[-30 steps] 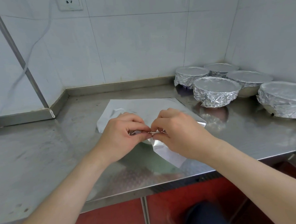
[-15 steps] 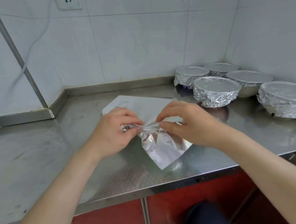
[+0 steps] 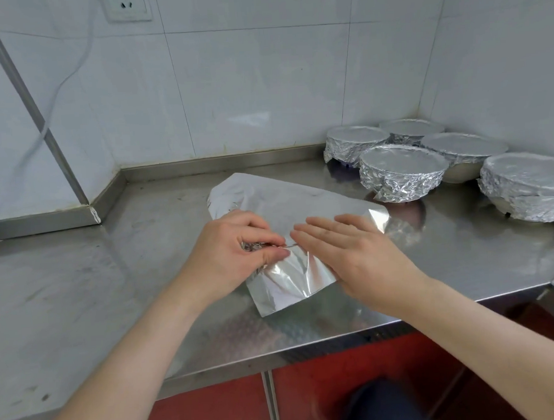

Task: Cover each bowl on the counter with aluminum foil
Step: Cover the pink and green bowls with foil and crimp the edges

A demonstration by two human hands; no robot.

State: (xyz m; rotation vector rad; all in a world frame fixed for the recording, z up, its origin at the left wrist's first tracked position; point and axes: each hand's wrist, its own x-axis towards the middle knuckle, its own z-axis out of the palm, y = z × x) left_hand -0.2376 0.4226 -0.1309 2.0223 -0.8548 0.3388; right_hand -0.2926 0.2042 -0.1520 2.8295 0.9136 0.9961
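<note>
- Head view: on the steel counter (image 3: 80,284) a loose foil sheet (image 3: 288,196) lies in the middle, just in front of the person, its near corner close to the counter's front edge.
- The left hand (image 3: 236,247) has its fingers curled and pinches a crumpled bit of the sheet's near-left edge between thumb and fingertips.
- The right hand (image 3: 351,247) lies flat on the sheet, fingers straight and together, gripping nothing, only pressing the foil down beside the left hand's pinch.
- The sheet humps up a little under the hands. I cannot tell whether a bowl sits beneath it, as the foil and the hands hide whatever is there.
- Well apart to the right, in the back corner against the tiled wall (image 3: 262,82), stand five wrapped bowls (image 3: 402,171), each with foil stretched over the top and crimped down the sides. They look finished.
- No bare bowl shows anywhere on the counter.
- My judgement: most of the job is done. What is left is this one sheet, which has to be shaped and crimped round a rim, if a bowl is indeed under it.
- A socket (image 3: 127,5) sits high on the wall, with a cable hanging from it.
</note>
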